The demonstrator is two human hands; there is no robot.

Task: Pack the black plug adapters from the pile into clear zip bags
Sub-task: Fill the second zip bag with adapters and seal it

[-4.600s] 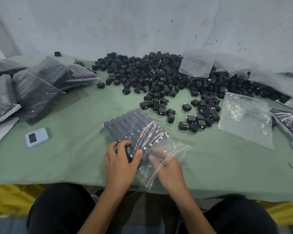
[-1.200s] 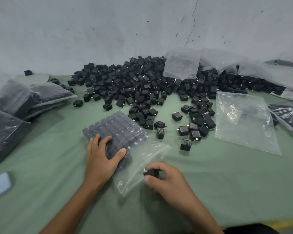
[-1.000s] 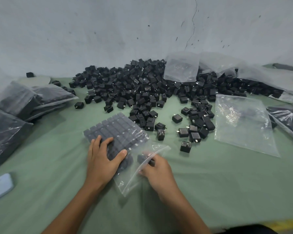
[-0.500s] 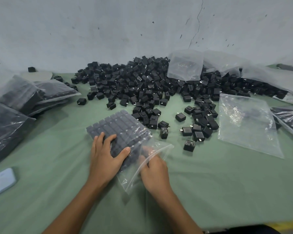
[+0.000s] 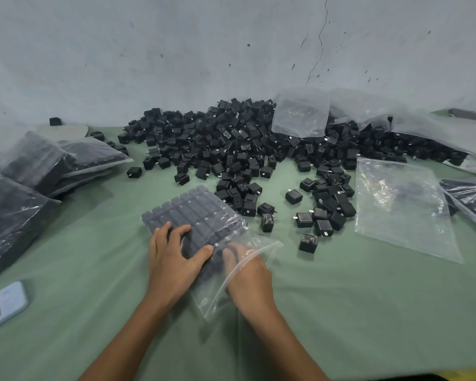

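A clear zip bag (image 5: 239, 287) lies on the green cloth in front of me, holding neat rows of black plug adapters (image 5: 193, 210). My left hand (image 5: 173, 259) rests flat on the packed rows with its fingers spread. My right hand (image 5: 248, 273) reaches into the bag's open mouth. Its fingers show blurred through the plastic, stretched toward the nearest row. No adapter is visible in them. The big pile of loose adapters (image 5: 231, 141) lies behind the bag, along the wall.
Several loose adapters (image 5: 308, 243) lie right of the bag. An empty clear bag (image 5: 401, 204) is flat at the right, with more plastic bags (image 5: 300, 116) on the pile. Filled bags (image 5: 30, 166) are stacked at the left. A small white device (image 5: 3, 303) lies near left.
My right hand carried one adapter from the cloth into the bag's mouth and pushed deeper toward the rows. My left hand stayed on the packed adapters.
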